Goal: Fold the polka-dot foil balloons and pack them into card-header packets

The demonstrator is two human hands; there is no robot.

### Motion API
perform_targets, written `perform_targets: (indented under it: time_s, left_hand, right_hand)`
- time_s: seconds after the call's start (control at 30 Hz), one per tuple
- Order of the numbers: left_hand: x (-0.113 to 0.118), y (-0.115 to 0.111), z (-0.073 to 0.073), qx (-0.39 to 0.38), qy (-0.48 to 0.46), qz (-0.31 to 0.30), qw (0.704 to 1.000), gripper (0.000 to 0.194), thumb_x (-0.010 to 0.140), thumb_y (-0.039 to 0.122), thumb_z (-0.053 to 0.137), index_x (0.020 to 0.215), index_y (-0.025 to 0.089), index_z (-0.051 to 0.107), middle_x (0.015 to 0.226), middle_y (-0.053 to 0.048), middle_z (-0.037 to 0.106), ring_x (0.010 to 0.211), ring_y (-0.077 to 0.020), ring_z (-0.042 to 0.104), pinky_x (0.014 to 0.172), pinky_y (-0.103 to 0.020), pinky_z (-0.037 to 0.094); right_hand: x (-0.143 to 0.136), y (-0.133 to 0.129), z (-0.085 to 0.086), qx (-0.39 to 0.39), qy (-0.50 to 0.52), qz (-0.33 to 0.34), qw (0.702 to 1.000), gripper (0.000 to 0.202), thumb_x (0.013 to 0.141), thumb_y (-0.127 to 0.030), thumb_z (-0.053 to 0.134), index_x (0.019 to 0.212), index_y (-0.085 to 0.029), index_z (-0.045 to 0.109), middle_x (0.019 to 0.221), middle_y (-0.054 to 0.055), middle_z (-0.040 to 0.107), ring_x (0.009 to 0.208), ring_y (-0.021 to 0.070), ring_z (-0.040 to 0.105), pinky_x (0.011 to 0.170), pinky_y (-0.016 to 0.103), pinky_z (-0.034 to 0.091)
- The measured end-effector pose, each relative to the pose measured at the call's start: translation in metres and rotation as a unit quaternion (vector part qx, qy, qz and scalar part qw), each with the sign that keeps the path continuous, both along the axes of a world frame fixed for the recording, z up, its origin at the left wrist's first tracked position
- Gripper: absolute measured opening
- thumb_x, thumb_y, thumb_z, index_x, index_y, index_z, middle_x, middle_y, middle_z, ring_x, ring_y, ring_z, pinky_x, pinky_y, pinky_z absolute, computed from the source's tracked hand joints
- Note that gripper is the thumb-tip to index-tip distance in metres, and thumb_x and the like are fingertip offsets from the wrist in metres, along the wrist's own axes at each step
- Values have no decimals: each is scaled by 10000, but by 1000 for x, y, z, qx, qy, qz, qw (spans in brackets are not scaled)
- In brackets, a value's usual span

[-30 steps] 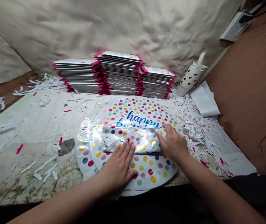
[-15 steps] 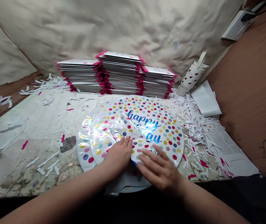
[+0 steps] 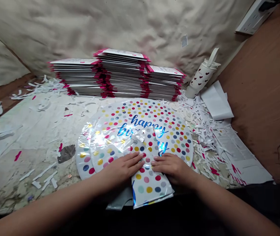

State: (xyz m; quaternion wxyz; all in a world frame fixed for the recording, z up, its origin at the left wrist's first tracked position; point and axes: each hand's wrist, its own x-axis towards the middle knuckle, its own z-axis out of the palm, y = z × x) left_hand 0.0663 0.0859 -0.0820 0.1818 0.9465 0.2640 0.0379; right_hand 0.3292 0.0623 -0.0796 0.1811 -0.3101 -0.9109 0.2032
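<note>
Round white foil sheets with coloured dots and blue "happy birthday" lettering (image 3: 130, 109) lie overlapped on the table. On top of them is a folded dotted foil piece (image 3: 152, 183), narrow at its far end and wider toward me, its near end reaching the table's front edge. My left hand (image 3: 127, 165) lies flat on the left side of the folded piece, fingers stretched out. From the right, my right hand (image 3: 173, 167) rests on its other side, fingers extended and lying flat. The fingertips of both hands are close together but apart.
Three stacks of white and pink packets (image 3: 125, 75) stand at the back. A white bottle with hearts (image 3: 200, 78) leans at the back right, near paper scraps (image 3: 204, 131) and white sheets (image 3: 217, 101). A power strip (image 3: 254, 18) is on the right wall.
The folded piece has turned to lie lengthwise toward me, uncovering more lettering on the left. My right hand has moved up and flattened beside my left hand. The camera view has shifted slightly.
</note>
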Motion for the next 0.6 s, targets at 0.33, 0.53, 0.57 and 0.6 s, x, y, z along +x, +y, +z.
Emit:
perform_targets:
  time_s: [0.33, 0.53, 0.57, 0.6]
  left_hand:
    - [20, 54, 36, -462, -70, 424, 776, 208, 670, 337, 602, 665, 190, 455, 501, 43, 548, 466, -131, 549, 439, -214, 426]
    - [22, 52, 32, -472, -94, 406, 777, 275, 551, 231, 666, 694, 190, 435, 481, 75, 513, 434, -97, 489, 423, -190, 380]
    - [19, 47, 31, -471, -102, 397, 781, 302, 532, 214, 675, 705, 192, 428, 495, 79, 519, 453, -98, 495, 431, -187, 378]
    - [16, 43, 31, -470, -111, 390, 784, 328, 521, 207, 682, 727, 194, 428, 518, 78, 535, 476, -102, 507, 437, -187, 378]
  right_hand:
    - [-26, 62, 21, -343, 12, -394, 853, 261, 839, -348, 496, 1001, -152, 556, 676, 47, 665, 544, 185, 623, 490, 283, 485]
    - [-71, 50, 17, -65, -71, -347, 933, 487, 905, -343, 328, 1336, -118, 362, 1395, 150, 362, 1291, 278, 306, 1041, 437, 260]
    - [-78, 47, 12, -71, -101, -323, 938, 530, 903, -362, 322, 1364, -100, 322, 1443, 150, 272, 1333, 284, 208, 1074, 446, 184]
    - [-83, 46, 6, -80, -124, -302, 942, 573, 902, -397, 312, 1389, -97, 275, 1470, 143, 198, 1353, 283, 138, 1089, 453, 123]
